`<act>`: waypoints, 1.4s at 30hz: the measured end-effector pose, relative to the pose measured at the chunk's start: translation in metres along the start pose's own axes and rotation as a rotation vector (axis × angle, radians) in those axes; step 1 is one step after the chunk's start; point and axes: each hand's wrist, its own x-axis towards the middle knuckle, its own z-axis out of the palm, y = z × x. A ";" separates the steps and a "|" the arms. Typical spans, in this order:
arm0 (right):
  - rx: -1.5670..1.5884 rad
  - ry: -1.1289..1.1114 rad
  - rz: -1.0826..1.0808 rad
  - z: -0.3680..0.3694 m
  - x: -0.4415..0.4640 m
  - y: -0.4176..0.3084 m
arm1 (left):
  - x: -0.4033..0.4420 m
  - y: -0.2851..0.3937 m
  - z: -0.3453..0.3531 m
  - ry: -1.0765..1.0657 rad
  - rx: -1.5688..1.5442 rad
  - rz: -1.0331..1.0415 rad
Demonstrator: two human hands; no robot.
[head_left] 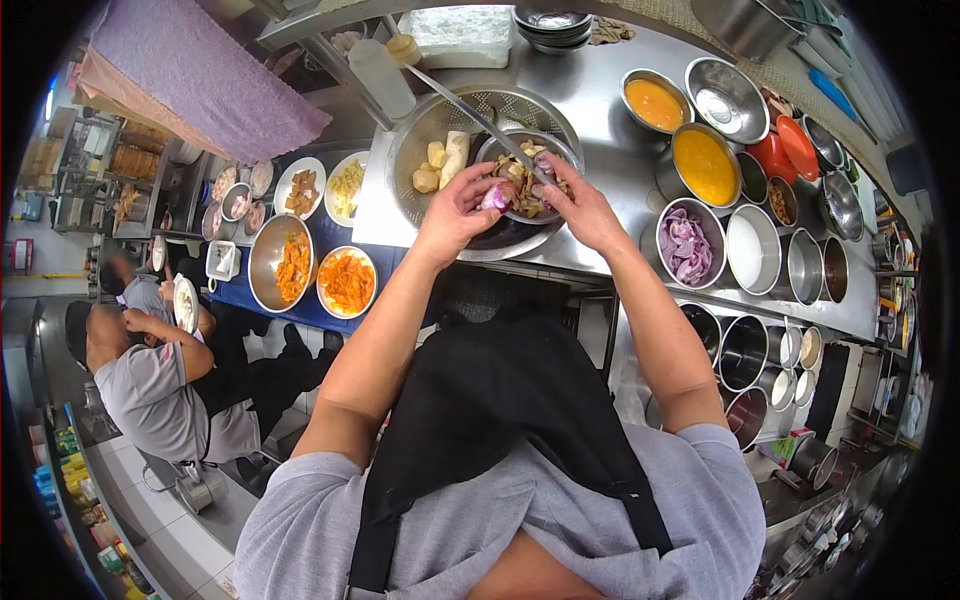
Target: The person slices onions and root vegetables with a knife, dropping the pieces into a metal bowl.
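My left hand (467, 211) is closed around a purple-red onion piece (497, 197) above a metal bowl (569, 150) of pale and brown peelings. My right hand (583, 205) is over the bowl's right side, its fingers curled around something I cannot make out. A long, thin metal strip (470, 113) slants from the upper left to my right fingertips; whether I hold it is unclear. Under the bowl sits a large perforated colander (557, 108), with a long pale peeled root (455, 157) and peeled chunks (427, 178) on its left side.
To the right stand a bowl of sliced purple onion (690, 242), pots of orange liquid (705, 165) and several steel containers. On the left are orange pieces in a bowl (282, 263) and white plates. A squeeze bottle (382, 80) stands behind. Two co-workers (150, 380) sit at left.
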 end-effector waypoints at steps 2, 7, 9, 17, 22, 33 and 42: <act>0.013 0.017 0.044 0.001 0.000 -0.005 | 0.002 -0.003 0.000 0.020 -0.077 -0.032; -0.068 -0.050 -0.032 0.007 -0.004 -0.012 | 0.009 -0.010 0.006 0.081 -0.096 -0.090; -0.115 0.002 -0.111 0.013 -0.010 -0.017 | 0.011 -0.008 0.009 0.174 0.114 -0.068; -0.119 -0.082 -0.137 0.019 -0.028 -0.044 | 0.013 -0.005 0.013 0.304 0.276 -0.022; -0.115 -0.095 -0.140 0.022 -0.024 -0.041 | 0.013 -0.008 0.010 0.309 0.300 0.035; 0.305 -0.148 -0.041 0.015 -0.009 -0.014 | 0.008 -0.011 -0.003 0.058 0.057 0.054; -0.010 0.049 0.052 0.004 0.004 -0.011 | 0.007 -0.002 -0.002 0.009 -0.438 -0.129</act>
